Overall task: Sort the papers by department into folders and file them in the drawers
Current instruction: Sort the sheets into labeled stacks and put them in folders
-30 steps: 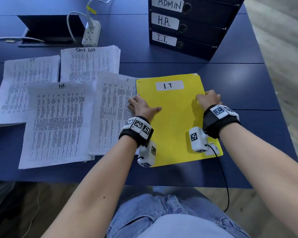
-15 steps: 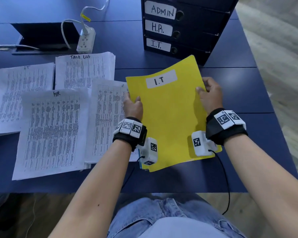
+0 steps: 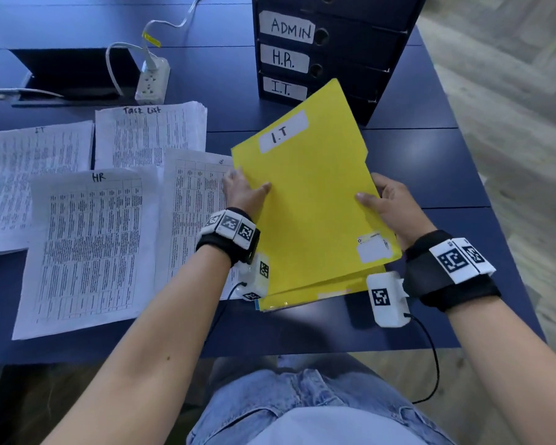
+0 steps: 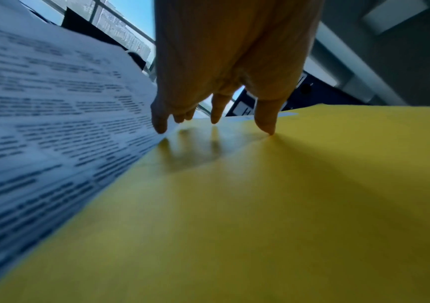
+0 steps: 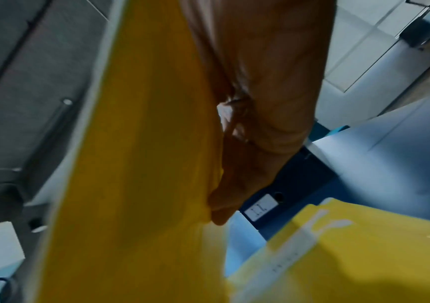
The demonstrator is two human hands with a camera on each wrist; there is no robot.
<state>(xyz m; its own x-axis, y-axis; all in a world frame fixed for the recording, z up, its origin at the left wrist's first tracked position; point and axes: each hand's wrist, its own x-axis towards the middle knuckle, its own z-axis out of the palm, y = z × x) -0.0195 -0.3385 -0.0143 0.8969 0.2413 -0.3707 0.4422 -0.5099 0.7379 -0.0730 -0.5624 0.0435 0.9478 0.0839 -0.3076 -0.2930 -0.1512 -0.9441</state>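
A yellow folder labelled I.T is held tilted above the table, its top corner toward the drawer unit. My right hand grips its right edge, thumb on the front and fingers behind; the right wrist view shows that hand against the folder. My left hand lies at the left edge. In the left wrist view its straight fingertips touch the yellow face. More yellow folders lie on the table underneath. The drawers read ADMIN, H.R. and I.T..
Paper stacks cover the table's left half: IT, Task List, HR and an unlabelled one beside the folder. A white power strip and a dark laptop sit behind them. The table's near edge is by my lap.
The I.T folder lay flat on the pile; it has been lifted and tilted toward the drawers. My right hand went from resting on it to gripping its right edge.
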